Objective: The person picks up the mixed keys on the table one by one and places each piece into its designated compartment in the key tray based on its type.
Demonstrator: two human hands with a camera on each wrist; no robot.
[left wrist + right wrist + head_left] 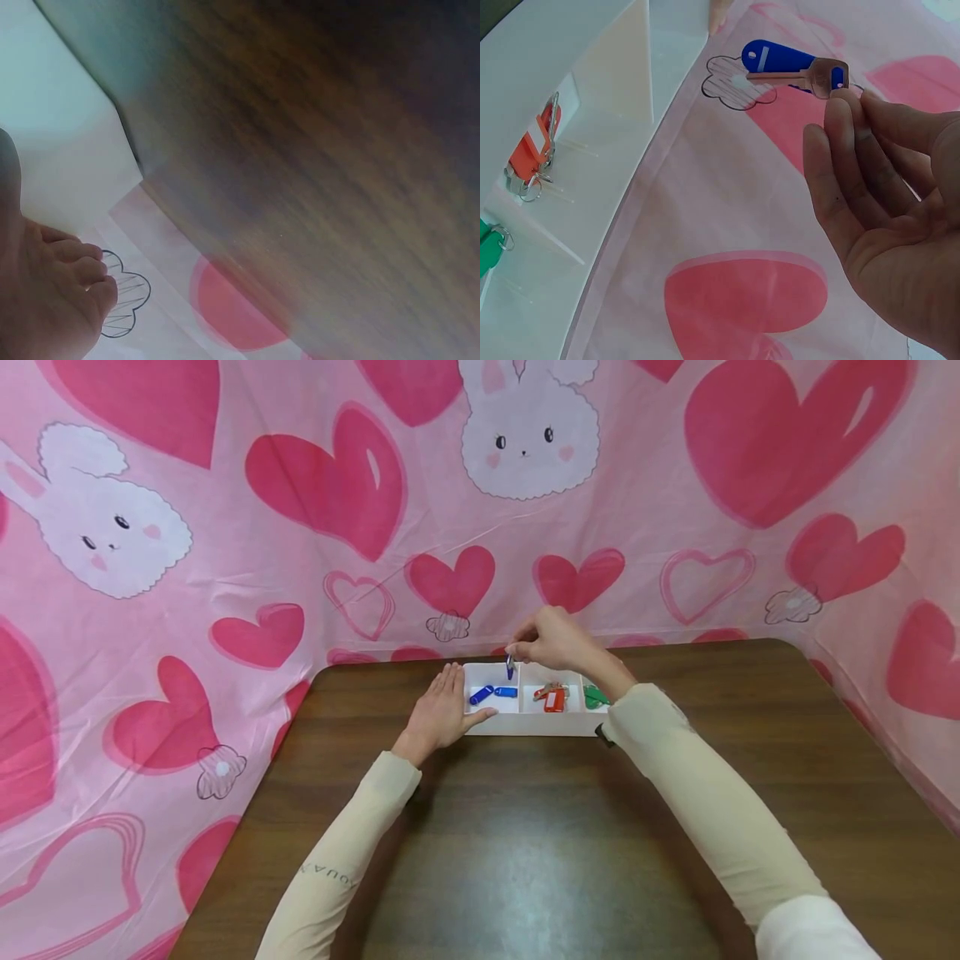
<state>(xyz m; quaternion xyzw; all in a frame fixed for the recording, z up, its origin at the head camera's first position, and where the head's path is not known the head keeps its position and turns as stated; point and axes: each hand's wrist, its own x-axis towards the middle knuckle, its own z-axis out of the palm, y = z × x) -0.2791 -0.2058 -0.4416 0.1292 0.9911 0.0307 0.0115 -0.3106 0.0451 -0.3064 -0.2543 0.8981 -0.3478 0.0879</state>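
A white divided tray point(536, 725) stands at the far edge of the table. My left hand point(438, 706) rests against its left end, fingers straight and thumb along the front rim. Over the left compartment, my right hand point(558, 639) pinches a key point(817, 78) with a blue tag point(780, 57) by its ring end. Below it lie two blue key tags, one slanted point(482, 695) and one lying flat point(506, 692). Red key tags point(554, 700) with keys fill part of the middle compartment. Green tags point(595, 697) show in the right one, partly hidden by my right arm.
The brown wooden table point(525, 843) stretches from the tray toward me. Close behind the tray hangs a pink cloth point(517, 535) with hearts and rabbits, which also runs along both sides.
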